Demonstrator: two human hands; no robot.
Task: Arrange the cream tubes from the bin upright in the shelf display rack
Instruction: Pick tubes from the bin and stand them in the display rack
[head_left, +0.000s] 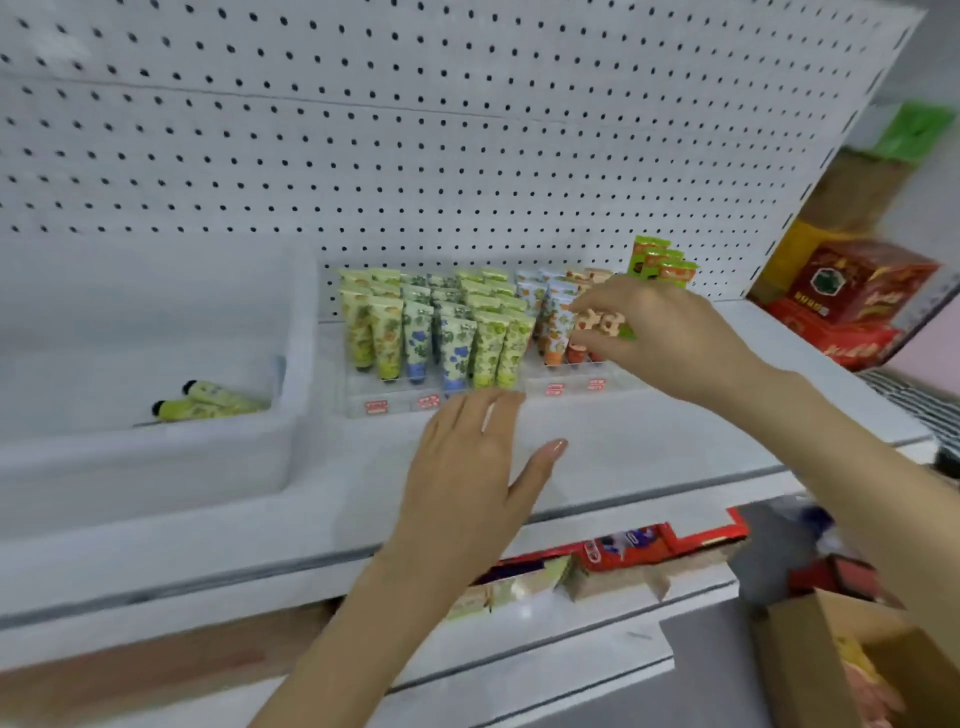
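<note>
White shelf (649, 457) carries my clear display rack (467, 402); white bin (156, 467) just left of the rack, my left hand (478, 467) flat before it.

Bare forearms, no sleeves; hands (467, 467) with glossy nails.

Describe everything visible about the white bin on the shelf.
The white bin looks like plastic, rectangular with rounded corners and thick walls. It sits open-topped on the shelf, left of the display rack, nearly touching it. Inside, two yellow-green tubes with black caps lie on their sides; otherwise it looks empty. Neither hand touches it.
</note>
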